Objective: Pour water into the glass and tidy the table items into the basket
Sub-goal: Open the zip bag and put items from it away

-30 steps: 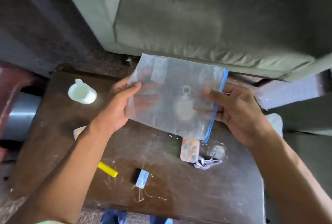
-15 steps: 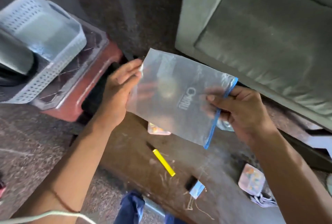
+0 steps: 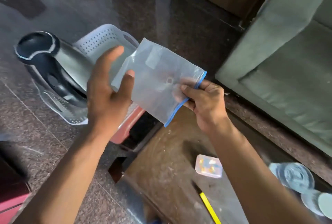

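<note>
A clear zip bag point(image 3: 158, 80) with a blue seal strip hangs in the air, above and just right of the white perforated basket point(image 3: 100, 39). My right hand point(image 3: 203, 101) pinches the bag at its blue-sealed edge. My left hand point(image 3: 109, 87) is at the bag's left edge with the fingers spread; its thumb lies against the bag's corner without gripping. A steel kettle point(image 3: 45, 62) with a black lid stands beside the basket on a red stool point(image 3: 129, 123). A clear glass point(image 3: 294, 179) stands at the right edge of the brown table point(image 3: 161, 161).
On the table lie a small pink box point(image 3: 209, 168) and a yellow marker point(image 3: 210, 207). A grey-green sofa point(image 3: 287, 62) runs along the right side. Dark speckled floor surrounds the stool and table.
The bag has travelled left, off the table toward the basket. My left hand has opened and let go of its edge. My right hand still holds the sealed side.
</note>
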`<state>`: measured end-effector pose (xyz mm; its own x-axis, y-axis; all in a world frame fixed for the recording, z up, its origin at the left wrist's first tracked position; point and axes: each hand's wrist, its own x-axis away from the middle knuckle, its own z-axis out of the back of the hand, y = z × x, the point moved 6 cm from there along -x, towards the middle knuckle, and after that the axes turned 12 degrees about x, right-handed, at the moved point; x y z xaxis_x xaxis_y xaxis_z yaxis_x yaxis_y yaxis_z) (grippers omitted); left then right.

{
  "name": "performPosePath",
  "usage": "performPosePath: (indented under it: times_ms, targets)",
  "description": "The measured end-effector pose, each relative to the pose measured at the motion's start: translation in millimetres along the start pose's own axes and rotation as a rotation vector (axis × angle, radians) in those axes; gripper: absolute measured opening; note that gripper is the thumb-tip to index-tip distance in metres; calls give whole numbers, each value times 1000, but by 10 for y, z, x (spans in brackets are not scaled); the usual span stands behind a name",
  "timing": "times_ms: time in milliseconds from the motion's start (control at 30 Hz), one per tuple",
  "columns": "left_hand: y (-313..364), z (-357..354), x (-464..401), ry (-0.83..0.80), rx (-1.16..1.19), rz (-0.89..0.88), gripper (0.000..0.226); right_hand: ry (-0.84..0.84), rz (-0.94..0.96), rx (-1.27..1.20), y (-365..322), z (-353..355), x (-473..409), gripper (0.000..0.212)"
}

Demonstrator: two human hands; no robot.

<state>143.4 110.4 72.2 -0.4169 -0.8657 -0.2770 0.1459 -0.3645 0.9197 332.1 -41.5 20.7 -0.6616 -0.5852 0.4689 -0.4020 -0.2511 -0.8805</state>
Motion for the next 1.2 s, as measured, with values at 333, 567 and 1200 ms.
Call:
performPosePath:
  times_ms: [333,567,1200]
  targets:
    - [-134,-35,-477,-204,-251,138,56,50,-47,-3,-46,-1061,-912,29]
    - [-403,-18,-860,-226,-295,358,59,9,-148,171,134,-1509,-1286,27]
    - [-1462,-349,-1085,-349,-350,707,60,49,313,947,-78,-1675,-1156,64]
